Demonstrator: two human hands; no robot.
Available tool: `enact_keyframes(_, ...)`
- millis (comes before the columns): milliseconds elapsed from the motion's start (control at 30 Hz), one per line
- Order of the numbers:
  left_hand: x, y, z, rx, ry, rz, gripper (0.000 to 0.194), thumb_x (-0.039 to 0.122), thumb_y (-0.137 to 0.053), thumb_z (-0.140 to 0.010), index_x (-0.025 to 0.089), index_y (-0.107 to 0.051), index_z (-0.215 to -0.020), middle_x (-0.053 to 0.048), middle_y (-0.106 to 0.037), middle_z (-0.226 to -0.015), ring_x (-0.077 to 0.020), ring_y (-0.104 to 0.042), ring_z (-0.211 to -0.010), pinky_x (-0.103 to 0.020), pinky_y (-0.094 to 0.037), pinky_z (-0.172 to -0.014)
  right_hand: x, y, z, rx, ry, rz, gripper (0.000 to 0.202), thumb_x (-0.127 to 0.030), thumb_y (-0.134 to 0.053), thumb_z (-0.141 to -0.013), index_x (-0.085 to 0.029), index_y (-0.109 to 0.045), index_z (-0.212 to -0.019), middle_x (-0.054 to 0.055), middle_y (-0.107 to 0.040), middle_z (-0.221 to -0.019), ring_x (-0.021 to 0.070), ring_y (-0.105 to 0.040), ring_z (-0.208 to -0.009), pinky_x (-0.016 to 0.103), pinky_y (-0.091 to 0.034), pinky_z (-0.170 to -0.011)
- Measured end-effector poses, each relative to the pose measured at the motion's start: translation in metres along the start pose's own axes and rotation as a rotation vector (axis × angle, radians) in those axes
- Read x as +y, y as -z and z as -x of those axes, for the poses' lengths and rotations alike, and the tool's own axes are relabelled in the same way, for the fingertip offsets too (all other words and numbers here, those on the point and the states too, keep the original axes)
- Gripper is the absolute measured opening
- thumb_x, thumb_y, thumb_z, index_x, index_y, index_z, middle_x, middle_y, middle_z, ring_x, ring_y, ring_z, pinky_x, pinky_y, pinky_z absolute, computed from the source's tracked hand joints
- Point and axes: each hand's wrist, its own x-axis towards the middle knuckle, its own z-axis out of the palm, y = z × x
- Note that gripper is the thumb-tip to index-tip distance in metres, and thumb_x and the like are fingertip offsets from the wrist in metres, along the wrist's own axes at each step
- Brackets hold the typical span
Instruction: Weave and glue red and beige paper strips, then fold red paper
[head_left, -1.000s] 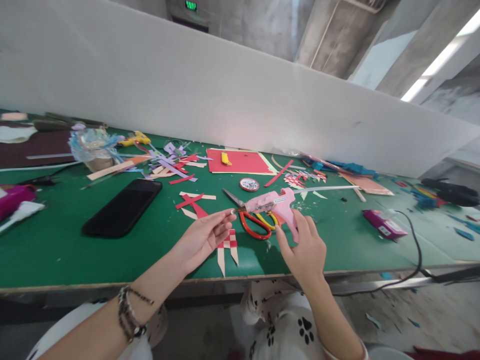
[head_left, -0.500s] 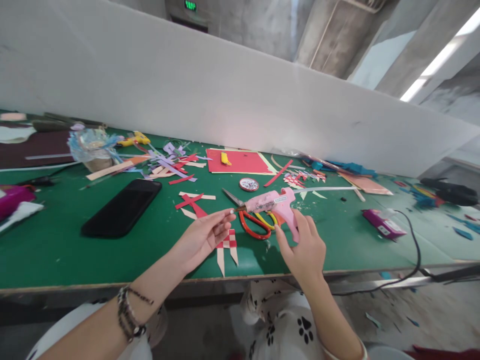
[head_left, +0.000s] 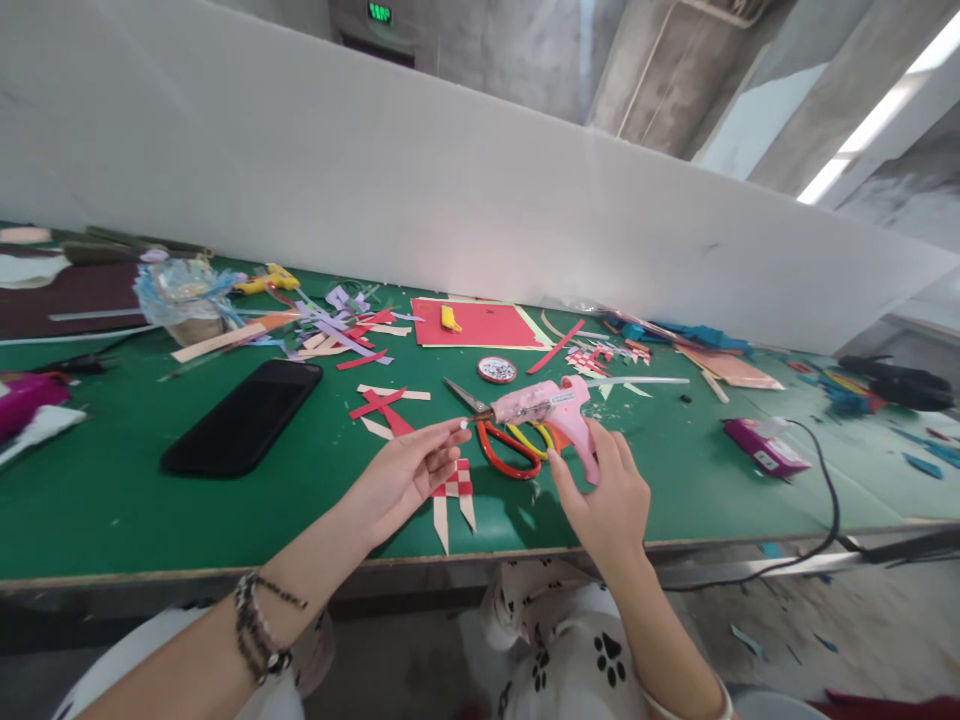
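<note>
My right hand (head_left: 606, 490) is wrapped round the handle of a pink glue gun (head_left: 551, 402), whose nozzle points left and whose clear glue stick (head_left: 645, 381) juts out at the back. At the nozzle tip, my left hand (head_left: 414, 474) pinches a tiny white piece (head_left: 464, 424) between thumb and forefinger. Beneath the gun lie scissors (head_left: 510, 468) with red and yellow handles, blades partly open. A red-and-cream woven paper piece (head_left: 454, 482) rests on the table, partly behind my left fingers. Behind the gun sits a small round tin (head_left: 497, 369).
The green table (head_left: 300, 520) also bears a black phone (head_left: 244, 418), paper strips (head_left: 386, 400), red sheets (head_left: 480, 328) with a yellow cutter (head_left: 450, 319), a yellow glue gun (head_left: 268, 279) and a purple box (head_left: 765, 446) with a cable. A white panel (head_left: 450, 190) stands behind.
The glue stick now sticks out less from the back of the pink gun. Both hands are in nearly the same place.
</note>
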Motion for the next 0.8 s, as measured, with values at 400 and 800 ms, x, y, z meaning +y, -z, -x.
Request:
enact_keyframes(400,0.008,0.013,-0.002,-0.018,-0.381,-0.787,0.024,0.020,-0.064,-0.069,0.019,-0.070,-0.092,-0.005,-0.071,-0.088,-0.0149,-0.064,-0.070,-0.020,-0.050,-0.065,0.006,0.003,-0.004,0.050,-0.050,-0.025,0.038,-0.044,-0.050,-0.080,-0.016,-0.054,-0.105,0.005,-0.058,-0.078,0.0172,-0.055,-0.070,0.025,-0.042,-0.058)
enact_keyframes(800,0.002,0.027,-0.010,-0.289,-0.642,-1.411,0.027,0.028,-0.046,-0.083,0.024,-0.067,-0.098,-0.004,-0.067,-0.096,-0.0179,-0.060,-0.083,-0.022,-0.043,-0.072,0.046,0.009,-0.007,0.153,-0.243,-0.015,0.043,-0.050,-0.049,-0.078,-0.013,-0.057,-0.099,0.009,-0.060,-0.082,0.0185,-0.053,-0.067,0.028,-0.040,-0.060)
